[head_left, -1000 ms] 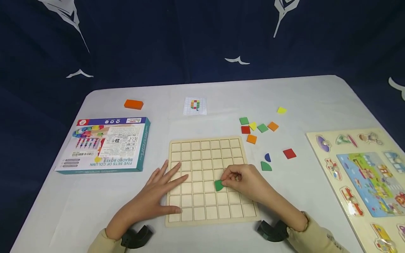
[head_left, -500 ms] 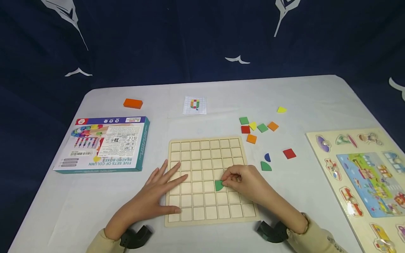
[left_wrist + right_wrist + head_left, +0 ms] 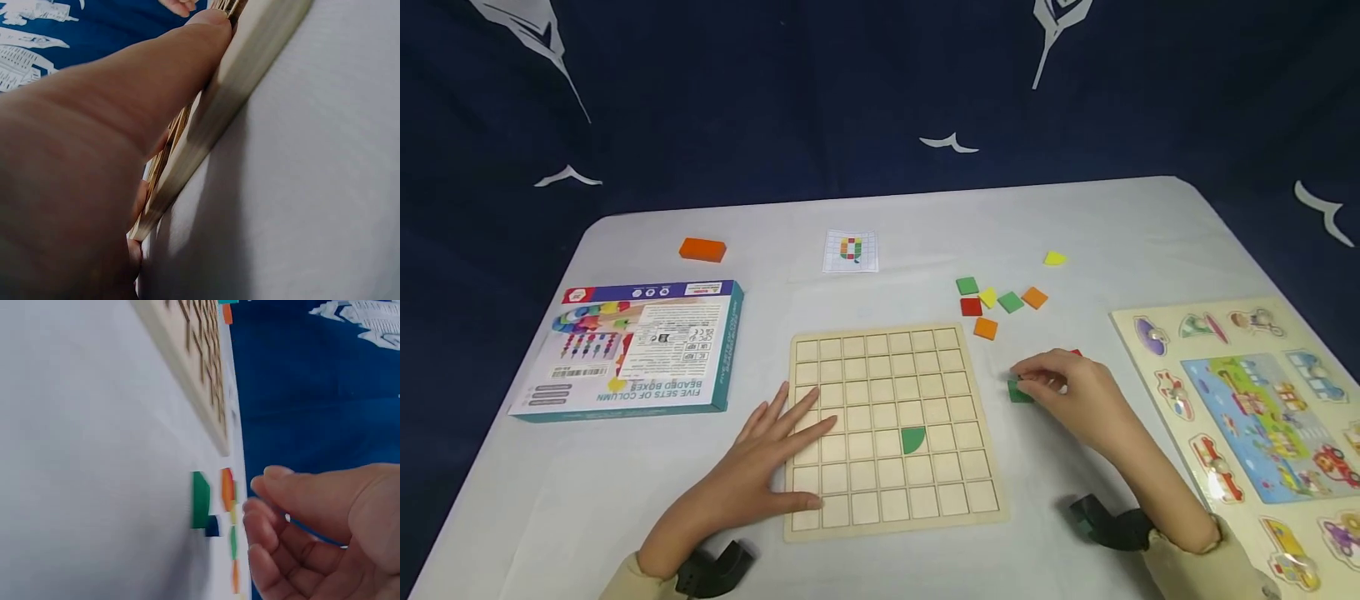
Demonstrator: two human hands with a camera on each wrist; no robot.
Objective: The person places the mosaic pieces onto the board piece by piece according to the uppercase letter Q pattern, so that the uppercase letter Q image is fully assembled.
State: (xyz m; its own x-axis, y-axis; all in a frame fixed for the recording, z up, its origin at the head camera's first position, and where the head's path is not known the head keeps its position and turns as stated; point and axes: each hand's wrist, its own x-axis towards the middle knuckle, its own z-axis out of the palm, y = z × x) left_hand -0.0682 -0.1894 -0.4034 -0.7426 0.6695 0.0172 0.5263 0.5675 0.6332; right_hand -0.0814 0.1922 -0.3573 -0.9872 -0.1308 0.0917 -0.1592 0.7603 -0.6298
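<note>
A wooden grid board (image 3: 842,533) lies in the middle of the table. My left hand (image 3: 767,467) rests on its left side, fingers spread and thumb near the lower edge; the left wrist view shows the thumb (image 3: 181,56) lying over the board's rim. One green quarter-circle tile (image 3: 913,439) sits in a cell right of the middle. My right hand (image 3: 1078,400) is off the board's right side, over a second green quarter-circle tile (image 3: 1017,392). In the right wrist view its fingers are loosely bent with nothing between them, and that tile and a blue half-circle tile (image 3: 213,526) lie on the table.
Several square tiles, such as an orange one (image 3: 986,329), lie beyond the board. A pattern card (image 3: 850,252) stands farther back. On the left are a bead-set box (image 3: 625,350) and an orange block (image 3: 702,250); at right lies a picture puzzle board (image 3: 1150,392).
My right hand has let go of the green quarter-circle tile, leaving it in its cell, and has moved right to the other green one. My left hand stays on the board.
</note>
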